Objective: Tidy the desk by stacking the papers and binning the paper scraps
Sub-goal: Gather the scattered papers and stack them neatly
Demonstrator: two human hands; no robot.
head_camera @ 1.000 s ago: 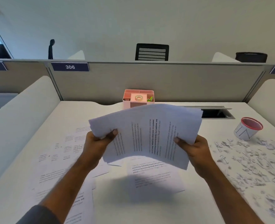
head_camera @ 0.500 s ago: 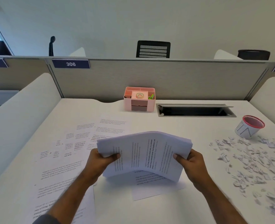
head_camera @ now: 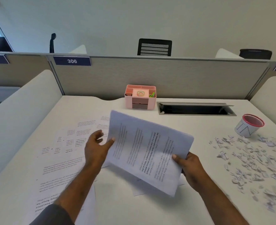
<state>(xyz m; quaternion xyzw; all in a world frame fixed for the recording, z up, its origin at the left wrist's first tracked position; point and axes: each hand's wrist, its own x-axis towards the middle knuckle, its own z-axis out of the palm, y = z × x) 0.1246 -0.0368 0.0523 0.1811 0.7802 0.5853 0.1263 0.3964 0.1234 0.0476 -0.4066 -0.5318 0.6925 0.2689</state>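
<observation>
A stack of printed papers [head_camera: 143, 148] hangs tilted above the white desk [head_camera: 121, 203], its left edge raised. My right hand [head_camera: 190, 169] grips the stack's lower right corner, thumb on top. My left hand [head_camera: 96, 148] sits at the stack's left edge with the thumb tip touching the paper and the fingers spread loose, not closed on it. Several loose printed sheets [head_camera: 65, 153] lie flat on the left half of the desk. Many small paper scraps [head_camera: 251, 161] are scattered on the right side. A small white mesh bin with a red rim [head_camera: 247, 125] stands tilted behind the scraps.
A pink desk organizer [head_camera: 140, 97] with a tape roll stands at the back centre. Right of it is an open cable slot [head_camera: 195, 109]. A grey partition [head_camera: 166, 77] closes the back, and white side panels [head_camera: 20, 108] flank the desk.
The stack, held level by both hands before, is now tilted with its left side up. My left hand has let go of its edge and opened; the right hand keeps its hold.
</observation>
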